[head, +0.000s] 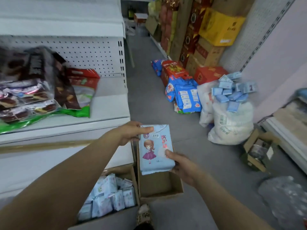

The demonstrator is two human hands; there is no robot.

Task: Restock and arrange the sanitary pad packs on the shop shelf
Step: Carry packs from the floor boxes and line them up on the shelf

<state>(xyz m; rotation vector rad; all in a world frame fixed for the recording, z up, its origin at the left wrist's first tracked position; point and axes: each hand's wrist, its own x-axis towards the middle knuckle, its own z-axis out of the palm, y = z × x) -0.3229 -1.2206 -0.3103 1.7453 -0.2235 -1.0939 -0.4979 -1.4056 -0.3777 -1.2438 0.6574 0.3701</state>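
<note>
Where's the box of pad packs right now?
Head view, bottom centre-left: the box of pad packs sits on the floor against the shelf base, with an empty-looking cardboard box just to its right.

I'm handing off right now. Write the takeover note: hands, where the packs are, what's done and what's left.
Left hand grips the top of one blue pad pack; right hand grips its bottom corner.
More packs fill the carton on the floor below the shelf.
Done: no pad pack seen on the shelf. Left: shelve this pack, then the carton's.
</note>
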